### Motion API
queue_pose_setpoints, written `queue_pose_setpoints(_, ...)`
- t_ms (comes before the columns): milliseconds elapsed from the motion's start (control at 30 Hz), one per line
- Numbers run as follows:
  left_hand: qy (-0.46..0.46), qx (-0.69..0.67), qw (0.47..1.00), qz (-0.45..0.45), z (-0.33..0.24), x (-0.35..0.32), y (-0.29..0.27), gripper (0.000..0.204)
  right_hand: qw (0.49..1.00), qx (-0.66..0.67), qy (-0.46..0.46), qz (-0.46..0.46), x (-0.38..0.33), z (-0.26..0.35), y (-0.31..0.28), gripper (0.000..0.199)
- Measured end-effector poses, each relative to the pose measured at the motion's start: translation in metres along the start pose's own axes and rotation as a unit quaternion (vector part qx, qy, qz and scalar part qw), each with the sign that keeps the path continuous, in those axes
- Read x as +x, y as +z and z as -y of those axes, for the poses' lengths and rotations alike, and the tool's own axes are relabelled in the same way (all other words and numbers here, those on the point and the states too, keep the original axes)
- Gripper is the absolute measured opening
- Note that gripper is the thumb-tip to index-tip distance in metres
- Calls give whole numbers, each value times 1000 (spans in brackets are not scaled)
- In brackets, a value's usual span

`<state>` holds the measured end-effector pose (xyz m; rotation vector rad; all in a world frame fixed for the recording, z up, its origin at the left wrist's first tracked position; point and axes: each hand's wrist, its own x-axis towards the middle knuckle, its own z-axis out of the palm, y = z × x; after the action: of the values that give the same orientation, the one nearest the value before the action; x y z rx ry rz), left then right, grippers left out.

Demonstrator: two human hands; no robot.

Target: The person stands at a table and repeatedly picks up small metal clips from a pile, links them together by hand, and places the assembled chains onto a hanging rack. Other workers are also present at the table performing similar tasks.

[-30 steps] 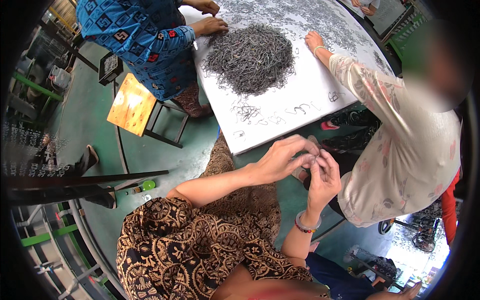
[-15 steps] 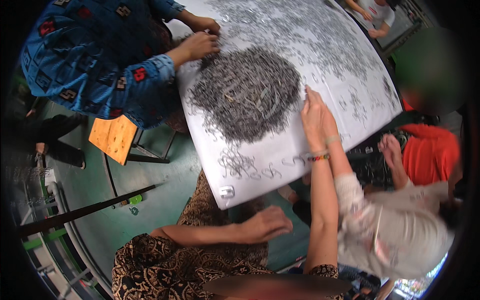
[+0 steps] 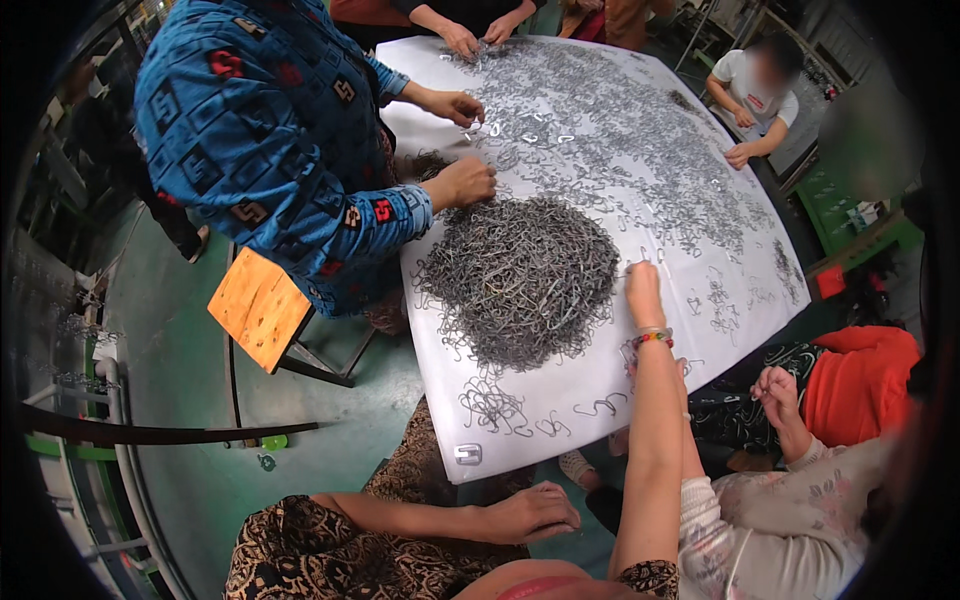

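A big heap of grey metal S-shaped hooks (image 3: pixel 525 275) lies on the white-covered table (image 3: pixel 620 385). My right hand (image 3: pixel 645 295), wearing a beaded bracelet, rests at the heap's right side. Its fingers are bent together near the white cover, and whatever they hold is too small to tell. My left hand (image 3: pixel 530 513) hangs in front of the table's near edge with curled fingers; its palm is hidden. Loose hooks (image 3: pixel 492 405) are scattered below the heap, and a small silvery metal piece (image 3: pixel 467 454) sits at the near corner.
A person in a blue patterned sleeve (image 3: pixel 380 215) works at the heap's left. Another, in a pale floral top (image 3: pixel 790 510), is close to my right arm. More people line the far side. A wooden stool (image 3: pixel 260 308) stands at left. Spread hooks (image 3: pixel 640 140) cover the far tabletop.
My view has shifted, showing more of the far table. My right hand has moved away from the neighbour's wrist beside it. The blue-sleeved person's hands have come apart. My left hand stays curled.
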<state>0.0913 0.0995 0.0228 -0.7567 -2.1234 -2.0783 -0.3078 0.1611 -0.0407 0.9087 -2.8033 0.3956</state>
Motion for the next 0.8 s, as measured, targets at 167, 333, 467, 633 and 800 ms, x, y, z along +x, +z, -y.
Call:
queue_pose_setpoints(167, 19, 56, 998, 16, -14, -2, 6, 13, 991, 14, -38, -124, -29, 4, 3, 5)
queue_pose_setpoints(333, 33, 92, 995, -23, -30, -1, -2, 18, 994, 68, 87, -18, -40, 15, -22, 21)
queue_pose_setpoints(467, 61, 139, 988, -37, -33, -1, -6, 17, 972, 98, 69, -201, -64, 36, -67, 28)
queue_pose_setpoints(633, 61, 102, 991, -60, -26, -7, -10, 14, 870, 458, 115, -142, -150, 85, -146, 21)
queue_pose_setpoints(800, 25, 87, 993, -74, -22, -13, 1, 11, 777, 591, 183, -118, -296, 154, -208, 21)
